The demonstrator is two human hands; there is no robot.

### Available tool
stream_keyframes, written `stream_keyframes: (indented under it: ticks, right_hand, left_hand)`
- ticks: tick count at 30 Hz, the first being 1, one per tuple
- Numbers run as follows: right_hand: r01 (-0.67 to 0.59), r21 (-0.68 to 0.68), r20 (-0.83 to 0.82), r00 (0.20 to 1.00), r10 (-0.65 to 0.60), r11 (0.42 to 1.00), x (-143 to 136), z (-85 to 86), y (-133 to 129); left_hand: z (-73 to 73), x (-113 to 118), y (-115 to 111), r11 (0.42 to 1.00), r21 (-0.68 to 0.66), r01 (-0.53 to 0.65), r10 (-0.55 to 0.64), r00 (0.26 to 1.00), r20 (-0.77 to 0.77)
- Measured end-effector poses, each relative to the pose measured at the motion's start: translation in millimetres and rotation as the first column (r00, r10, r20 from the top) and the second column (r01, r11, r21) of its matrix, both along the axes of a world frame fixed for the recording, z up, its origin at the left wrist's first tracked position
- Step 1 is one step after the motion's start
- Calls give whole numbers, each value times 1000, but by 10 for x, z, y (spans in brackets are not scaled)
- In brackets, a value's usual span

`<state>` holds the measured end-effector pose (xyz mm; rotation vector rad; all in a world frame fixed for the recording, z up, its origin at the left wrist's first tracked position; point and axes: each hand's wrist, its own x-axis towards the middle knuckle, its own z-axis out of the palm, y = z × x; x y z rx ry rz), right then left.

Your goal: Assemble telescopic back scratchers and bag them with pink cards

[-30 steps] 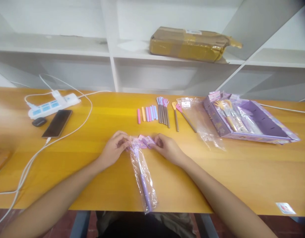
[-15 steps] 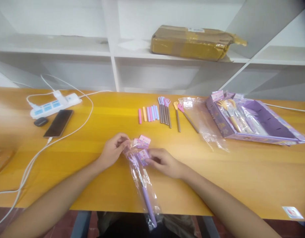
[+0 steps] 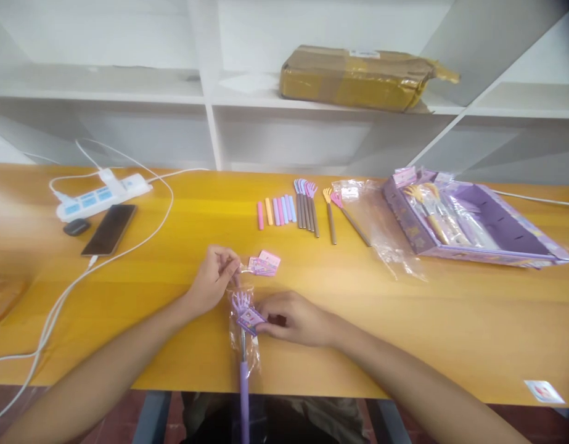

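Right hand [image 3: 291,317] pinches purple printed card [image 3: 251,320] over 1 purple claw-headed rod [image 3: 244,388], still in clear plastic bag [image 3: 253,361]; left hand [image 3: 214,276] pinched (contents unclear). Pastel cylindrical sticks [image 3: 277,211] already bare.

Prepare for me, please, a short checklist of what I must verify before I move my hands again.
1. Right hand grips the purple card: ok.
2. Left hand has thumb and finger closed: ok; what lies between them: cannot tell.
3. Purple scratcher lies wholly over the table: not ok, its handle reaches past the near edge.
4. Clear wrapper covers the whole handle: cannot tell.
5. Phone is apart from both hands: ok.
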<state>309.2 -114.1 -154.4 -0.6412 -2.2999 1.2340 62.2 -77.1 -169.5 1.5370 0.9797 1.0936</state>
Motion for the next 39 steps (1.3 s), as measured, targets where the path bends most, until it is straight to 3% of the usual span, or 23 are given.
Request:
stream_keyframes:
  ticks: [5, 9, 12, 16, 20, 26, 31, 35, 39]
  right_hand:
    - [79, -72, -6, 997, -79, 994, 62, -56, 33]
    - [263, -90, -74, 960, -269, 961, 106, -108, 81]
    - [354, -21, -115, 928, -354, 935, 120, -117, 102]
    - [406, 127, -156, 909, -386, 905, 132, -105, 125]
    - [434, 224, -187, 898, -399, 873, 144, -120, 156]
    - [450, 240, -191, 891, -412, 860, 163, -171, 171]
    - [504, 149, -152, 862, -484, 851, 172, -239, 144]
    - [507, 83, -137, 858, -495, 858, 171, -262, 140]
    - [502, 110, -138, 862, -487, 858, 181, -255, 160]
  left_hand:
    - [72, -26, -20, 993, -8, 121, -118, 953, -279]
    - [150, -2, -30, 991, -30, 134, -137, 935, -327]
    - [161, 16, -49, 970, -155, 190, -221, 950, -220]
    - [139, 45, -85, 884, -342, 319, -340, 940, -3]
    - [93, 72, -89, 824, -446, 348, -325, 937, 130]
    - [89, 58, -61, 866, -405, 293, -287, 955, 76]
    - [105, 37, -64, 878, -384, 285, -297, 954, 29]
    - [99, 35, -87, 827, -459, 325, -269, 945, 185]
    - [101, 41, -100, 799, -496, 340, -199, 928, 315]
